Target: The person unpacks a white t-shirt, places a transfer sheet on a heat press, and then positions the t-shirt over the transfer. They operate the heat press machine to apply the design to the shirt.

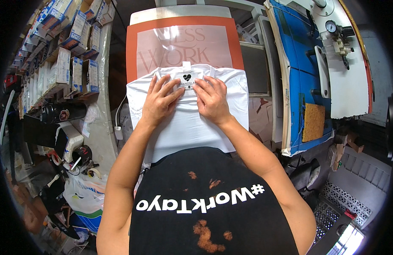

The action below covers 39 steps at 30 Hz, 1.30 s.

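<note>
A white T-shirt point(188, 127) lies spread in front of me, its neckline at the far side and a small white tag point(186, 65) standing up there. Just inside the neck sits a small neck label point(187, 78) with a black heart and dark print. My left hand point(160, 100) rests at its left side, fingers apart, tips pressing on the cloth and the label's edge. At the right side my right hand point(212, 100) mirrors it, its fingers spread and slightly bent, tips at the label's edge. Small creases run across the cloth between both hands.
Beneath the shirt's far end is an orange-bordered printed board point(239, 51). Stacked small boxes point(75, 36) fill the left shelf. A blue panel point(309, 76) and a machine with a pressure gauge point(331, 26) stand at right. Plastic bags point(86, 191) lie lower left.
</note>
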Each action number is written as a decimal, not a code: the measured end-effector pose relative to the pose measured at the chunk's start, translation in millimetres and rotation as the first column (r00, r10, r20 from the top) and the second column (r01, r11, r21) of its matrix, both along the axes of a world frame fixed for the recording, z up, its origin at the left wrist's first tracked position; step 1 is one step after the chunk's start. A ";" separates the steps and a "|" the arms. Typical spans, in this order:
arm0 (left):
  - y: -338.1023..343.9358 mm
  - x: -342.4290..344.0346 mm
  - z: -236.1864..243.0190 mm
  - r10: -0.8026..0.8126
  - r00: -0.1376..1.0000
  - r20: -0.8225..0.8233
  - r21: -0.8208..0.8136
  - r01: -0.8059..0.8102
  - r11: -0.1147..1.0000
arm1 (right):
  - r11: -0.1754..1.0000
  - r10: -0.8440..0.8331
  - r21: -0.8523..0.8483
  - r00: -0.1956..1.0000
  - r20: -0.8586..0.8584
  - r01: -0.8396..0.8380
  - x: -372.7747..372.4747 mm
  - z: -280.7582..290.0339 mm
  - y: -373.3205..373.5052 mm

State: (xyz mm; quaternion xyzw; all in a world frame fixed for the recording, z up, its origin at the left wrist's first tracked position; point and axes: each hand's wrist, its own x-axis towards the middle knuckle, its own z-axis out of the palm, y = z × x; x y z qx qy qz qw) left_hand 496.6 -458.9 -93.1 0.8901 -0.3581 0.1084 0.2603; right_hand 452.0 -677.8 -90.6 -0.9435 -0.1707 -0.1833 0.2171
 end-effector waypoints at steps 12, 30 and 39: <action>-26.6 23.5 38.1 0.073 0.979 -0.193 -0.012 -0.077 0.997 | 0.997 -0.072 0.018 0.985 -0.159 0.076 24.5 37.6 3.3; -18.9 -13.2 -9.0 0.059 0.996 0.059 -0.165 -0.049 0.985 | 0.988 -0.132 0.093 0.989 0.068 0.125 -13.1 -5.1 0.9; -18.9 -16.8 -8.4 0.077 0.997 0.030 -0.194 -0.070 0.979 | 0.995 -0.095 0.037 0.991 0.095 0.092 -14.9 -7.9 0.8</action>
